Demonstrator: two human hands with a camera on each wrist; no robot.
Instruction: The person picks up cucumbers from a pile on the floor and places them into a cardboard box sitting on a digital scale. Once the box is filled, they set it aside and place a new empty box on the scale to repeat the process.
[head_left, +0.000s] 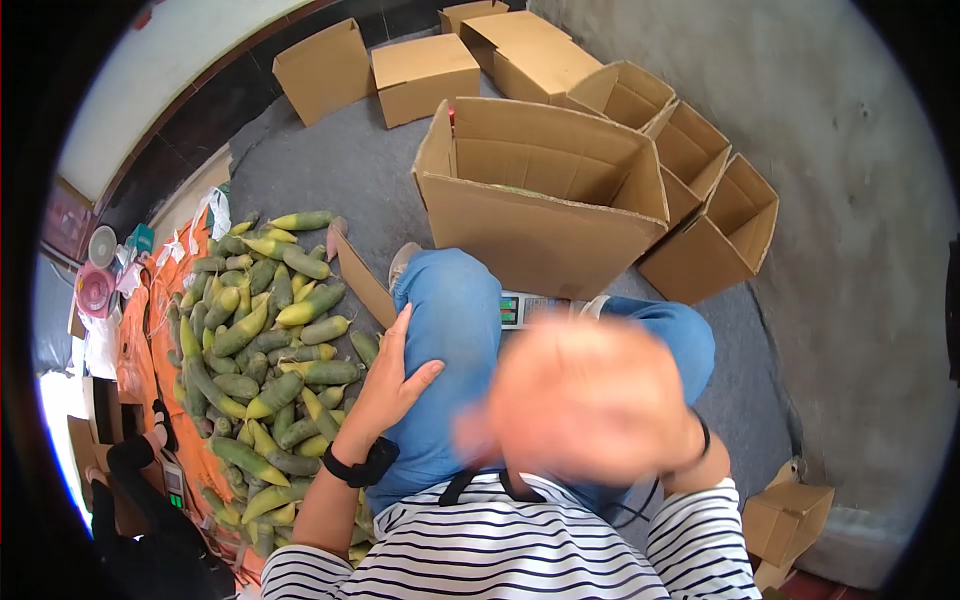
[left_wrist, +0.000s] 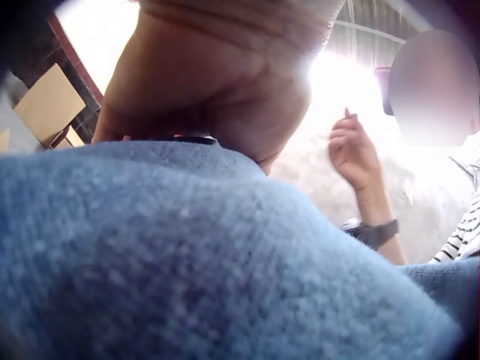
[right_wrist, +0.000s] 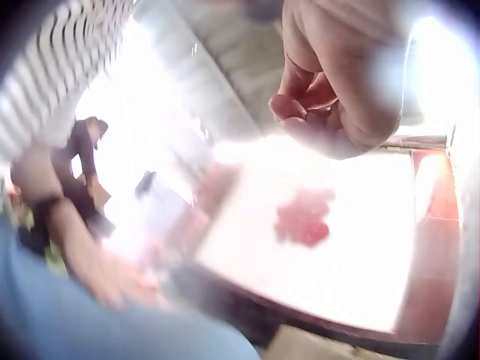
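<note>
My left hand (head_left: 388, 385) rests on the thigh of my blue jeans (head_left: 445, 330), its fingers straight and the thumb spread. Blurred by motion, my right hand (head_left: 580, 400) is raised above my lap, near the head camera. Its fingers are curled in toward the thumb in the right wrist view, with nothing seen between them. Left of my knee lies a big heap of green radishes (head_left: 265, 340). In front of my legs a large open carton (head_left: 540, 235) stands over a digital scale (head_left: 530, 308), whose display shows between my knees; the carton's contents are mostly hidden.
Several open cartons (head_left: 715, 225) line up on the right by the grey wall (head_left: 820, 150), with closed ones (head_left: 428, 80) at the back. An orange sheet (head_left: 150, 340) lies under and beside the radishes. Another person in dark clothes (head_left: 150, 530) is at the lower left.
</note>
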